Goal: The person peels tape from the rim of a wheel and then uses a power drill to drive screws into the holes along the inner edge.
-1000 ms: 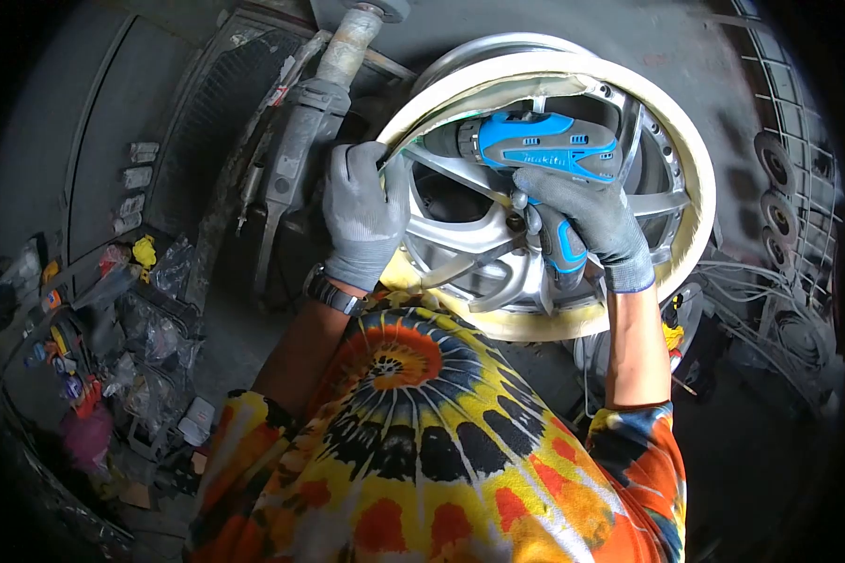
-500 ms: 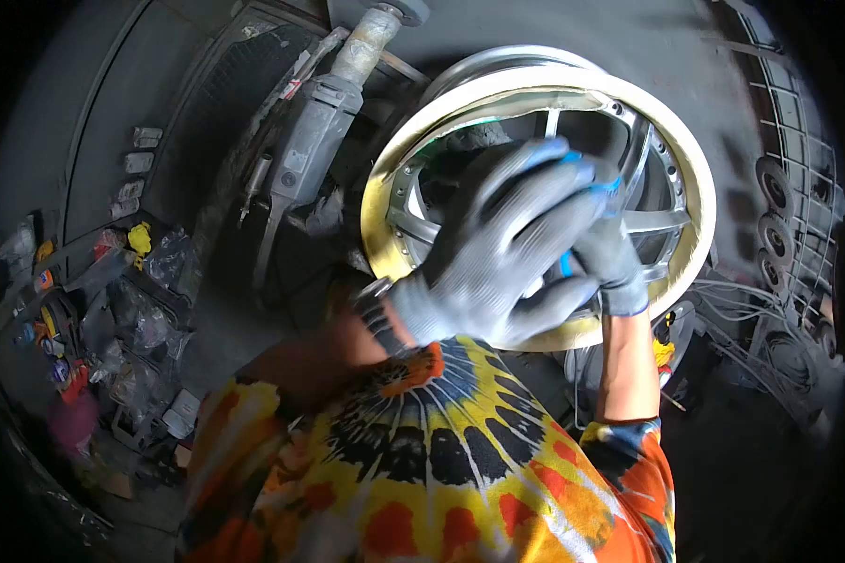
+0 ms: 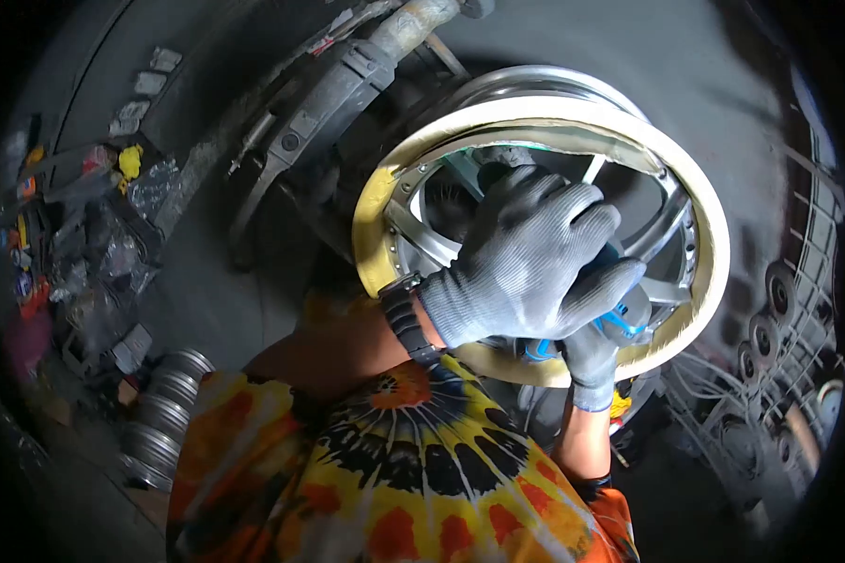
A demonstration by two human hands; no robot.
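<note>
Along the left side of the frame lies a pile of clear plastic bags [image 3: 122,253] and mixed odds and ends, with a bright yellow scrap [image 3: 130,161] at its top. Just above it, in the upper left, a row of small pale blocks [image 3: 148,84] runs at a slant, and in the lower left several shiny metal rings [image 3: 167,413] sit close together in a stack. Left of the middle, near the top, a dusty grey machine [image 3: 333,113] stands tilted, its round end reaching the top edge. A bright patterned shirt [image 3: 404,469] fills the bottom middle, and a black watch [image 3: 407,324] circles the left wrist. The left hand [image 3: 526,258], in a grey glove, reaches across the centre with its fingers bent and its thumb pointing to the right; what they close on is hidden, so I cannot tell whether they grip. Behind both hands, from the centre to the right, is a silver spoked wheel [image 3: 712,253] with a pale yellow rim. The gloved right hand [image 3: 591,357], partly under the left, is wrapped around a blue and grey drill [image 3: 634,319] in front of the wheel's lower right; its fingertips are covered. Farther right, loose cables [image 3: 695,394] lie near round discs [image 3: 763,335] beside a wire rack [image 3: 807,225]
</note>
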